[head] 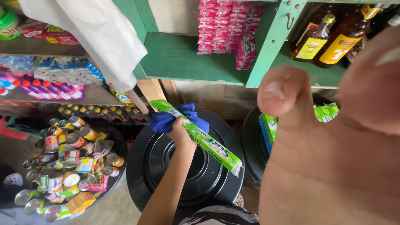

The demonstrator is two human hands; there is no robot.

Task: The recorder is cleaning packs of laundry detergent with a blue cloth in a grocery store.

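While the left hand (pixel 180 132) is reaching out over the black drum lid (pixel 166 166), it is gripping a long green detergent bar pack (pixel 200 135) and a blue cloth (pixel 166 118) together in a closed fist. The pack is lying diagonally above the lid, apparently raised clear of it, while the cloth is bunching at the pack's upper end, seemingly for wiping it. The right hand (pixel 333 137) is filling the view beside the lid, very close to the camera; its thumb is sticking up, and whether it is holding anything cannot be told. Left of the lid, a basin of tin cans (pixel 66 166) is sitting low. Above the lid, a green shelf (pixel 183 58) is carrying pink sachet strips (pixel 227 29) and brown bottles (pixel 329 37).
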